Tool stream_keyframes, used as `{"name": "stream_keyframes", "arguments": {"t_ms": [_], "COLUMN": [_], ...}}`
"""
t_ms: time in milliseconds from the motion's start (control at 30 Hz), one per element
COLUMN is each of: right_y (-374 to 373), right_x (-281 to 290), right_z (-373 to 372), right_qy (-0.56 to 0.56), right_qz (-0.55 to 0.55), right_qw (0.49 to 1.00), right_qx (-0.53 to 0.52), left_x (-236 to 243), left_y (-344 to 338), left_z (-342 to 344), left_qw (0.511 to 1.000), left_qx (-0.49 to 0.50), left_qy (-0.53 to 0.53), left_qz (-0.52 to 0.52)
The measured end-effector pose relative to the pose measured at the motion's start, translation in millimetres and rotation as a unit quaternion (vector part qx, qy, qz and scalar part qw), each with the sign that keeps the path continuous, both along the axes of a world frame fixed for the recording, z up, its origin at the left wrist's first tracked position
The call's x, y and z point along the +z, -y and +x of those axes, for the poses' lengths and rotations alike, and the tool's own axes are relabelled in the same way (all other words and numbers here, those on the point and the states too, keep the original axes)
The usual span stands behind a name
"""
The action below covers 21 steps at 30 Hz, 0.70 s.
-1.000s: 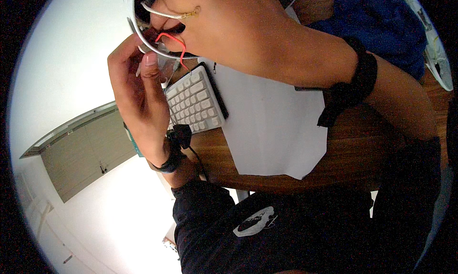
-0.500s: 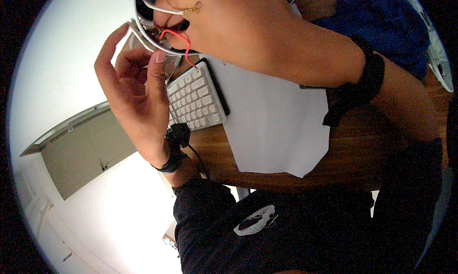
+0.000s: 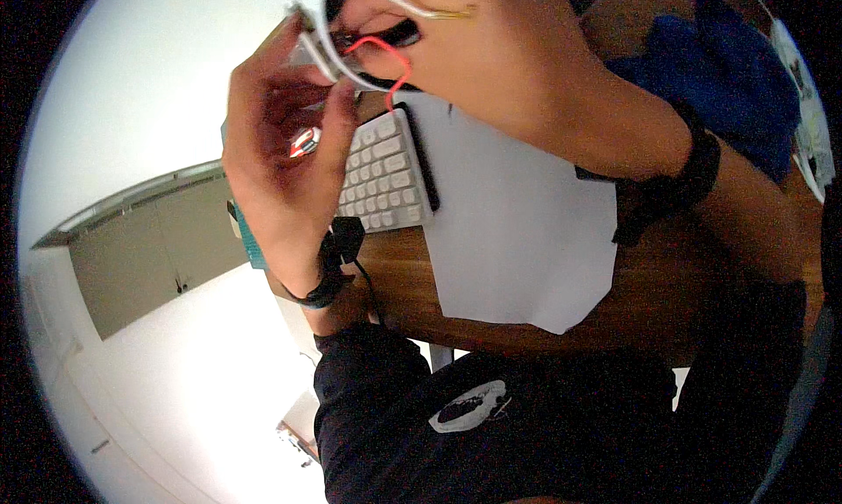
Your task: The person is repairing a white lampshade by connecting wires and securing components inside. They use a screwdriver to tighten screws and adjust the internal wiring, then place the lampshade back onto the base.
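At the top, my left hand [image 3: 281, 171] has its fingertips closed on the white rim [image 3: 323, 43] of a dark, rounded object, partly out of frame and blurred. My right hand [image 3: 535, 92] reaches across from the right, fingers bent inside that rim; what they grip is hidden. A red wire [image 3: 402, 61] loops out beside the right fingers and hangs down. A white wire [image 3: 403, 0] with a gold metal end lies across the back of that hand. Below both hands are a white keyboard [image 3: 386, 179] and a white sheet of paper [image 3: 526, 250].
A blue cloth [image 3: 719, 83] lies at upper right on the wooden table [image 3: 658, 285], with a pale object [image 3: 802, 105] at the far edge. A black cable [image 3: 368, 289] runs below the keyboard. A grey-green panel [image 3: 149, 250] is on the white wall at left.
Both hands and the rimmed object have moved rightward and slightly up in the view. My left fingers have shifted higher along the rim, and the picture there is more smeared.
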State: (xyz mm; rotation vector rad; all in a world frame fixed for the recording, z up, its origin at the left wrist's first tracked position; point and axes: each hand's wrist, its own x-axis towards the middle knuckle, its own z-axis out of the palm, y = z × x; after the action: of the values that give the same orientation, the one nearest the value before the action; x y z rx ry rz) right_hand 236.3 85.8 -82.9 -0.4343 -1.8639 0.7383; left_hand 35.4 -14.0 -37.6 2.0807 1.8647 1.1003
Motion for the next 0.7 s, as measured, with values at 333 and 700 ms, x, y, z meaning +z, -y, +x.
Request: {"name": "stream_keyframes", "arguments": {"t_ms": [333,700], "right_y": [4.6,-1.6], "right_x": [21.3,-1.2], "right_z": [-3.6,-12.0], "right_qy": [-0.006,0.012], "right_qz": [-0.020,-0.136], "right_qw": [0.999,0.990], "right_qx": [-0.041,0.015], "left_x": [2.8,12.0], "left_y": [-5.5,-6.4], "left_z": [3.5,9.0], "left_qw": [0.999,0.999], "left_qx": [-0.018,-0.043], "left_qy": [0.038,0.000], "left_qz": [0.015,0.014]}}
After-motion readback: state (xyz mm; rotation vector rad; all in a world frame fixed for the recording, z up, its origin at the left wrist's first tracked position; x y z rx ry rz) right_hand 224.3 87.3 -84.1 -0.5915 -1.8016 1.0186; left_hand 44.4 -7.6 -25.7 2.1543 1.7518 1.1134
